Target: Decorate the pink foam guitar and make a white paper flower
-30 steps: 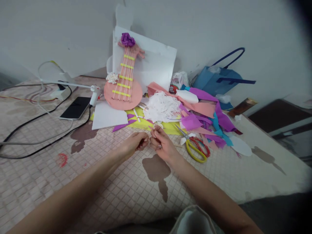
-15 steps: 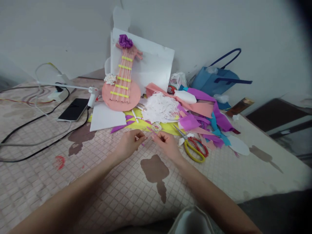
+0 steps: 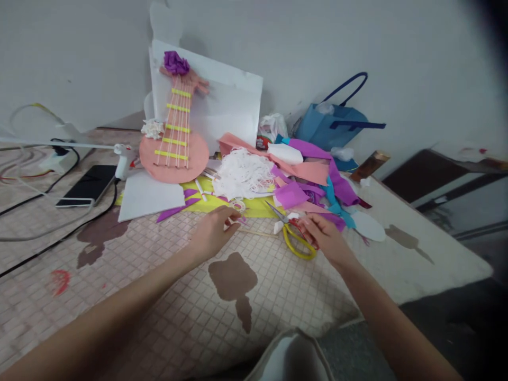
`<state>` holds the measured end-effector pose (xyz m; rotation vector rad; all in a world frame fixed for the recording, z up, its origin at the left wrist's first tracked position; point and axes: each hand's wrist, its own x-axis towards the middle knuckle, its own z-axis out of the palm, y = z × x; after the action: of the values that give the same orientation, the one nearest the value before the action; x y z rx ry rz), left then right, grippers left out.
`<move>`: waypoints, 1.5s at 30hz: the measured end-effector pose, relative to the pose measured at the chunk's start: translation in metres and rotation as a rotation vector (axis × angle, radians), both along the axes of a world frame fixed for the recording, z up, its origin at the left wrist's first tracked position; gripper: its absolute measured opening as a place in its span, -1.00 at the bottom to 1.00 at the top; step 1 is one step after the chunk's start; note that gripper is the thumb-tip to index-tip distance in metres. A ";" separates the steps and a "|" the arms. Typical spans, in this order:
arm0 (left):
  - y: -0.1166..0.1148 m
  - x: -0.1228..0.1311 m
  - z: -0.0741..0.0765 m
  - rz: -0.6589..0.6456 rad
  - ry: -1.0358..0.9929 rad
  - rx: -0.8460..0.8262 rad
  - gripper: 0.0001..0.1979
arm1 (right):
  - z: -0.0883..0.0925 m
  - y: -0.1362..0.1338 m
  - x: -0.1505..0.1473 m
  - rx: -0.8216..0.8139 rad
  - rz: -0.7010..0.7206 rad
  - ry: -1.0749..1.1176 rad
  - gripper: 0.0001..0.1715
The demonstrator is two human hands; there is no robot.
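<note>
My left hand [image 3: 214, 232] is pinched closed, with a thin pinkish-purple strip [image 3: 243, 220] at its fingertips; most of the strip is too small or hidden to make out. My right hand [image 3: 327, 238] has its fingers on the red handle of the scissors [image 3: 298, 242], which lie on the table with their blades pointing up and left. The other handle is yellow. Beyond both hands sits a tangled heap of white string [image 3: 243, 173]. A paper guitar [image 3: 174, 153] with yellow bands, white strings and a purple flower leans against a white board at the back.
Purple, pink and blue paper scraps [image 3: 293, 196] cover the right back. A white foam piece [image 3: 151, 197], a phone [image 3: 88, 185], a glue gun [image 3: 124, 160] and cables are at left. A blue bag [image 3: 331, 129] stands by the wall. The table edge runs along the right.
My right hand has left the left hand's side and moved right onto the scissors' red handle. My left hand stays pinched. The whole view has shifted, so things appear further left.
</note>
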<state>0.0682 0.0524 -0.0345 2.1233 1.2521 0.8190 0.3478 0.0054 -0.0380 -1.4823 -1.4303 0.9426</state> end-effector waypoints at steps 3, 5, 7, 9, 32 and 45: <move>-0.005 0.025 0.007 -0.137 -0.118 -0.216 -0.83 | 0.001 -0.001 -0.023 -0.054 0.149 0.287 -0.76; -0.008 0.038 0.010 -0.218 -0.221 -0.369 -0.79 | 0.002 0.002 -0.038 -0.070 0.216 0.415 -0.78; -0.009 0.045 0.010 -0.259 -0.319 -0.504 -0.82 | 0.003 0.006 -0.050 -0.052 0.252 0.465 -0.80; -0.009 0.046 0.009 -0.280 -0.381 -0.613 -0.80 | 0.001 0.009 -0.057 -0.015 0.262 0.461 -0.81; -0.014 0.007 0.000 -0.133 -0.441 -0.646 -0.81 | -0.012 0.006 -0.123 0.307 0.247 -0.058 -0.90; -0.012 -0.018 -0.011 -0.036 -0.491 -0.615 -0.91 | -0.029 0.019 -0.145 0.147 0.367 0.235 -0.87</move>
<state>0.0502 0.0404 -0.0455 1.3491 1.0235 0.7533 0.2031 0.0247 -0.0670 -0.9824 -1.5857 1.1640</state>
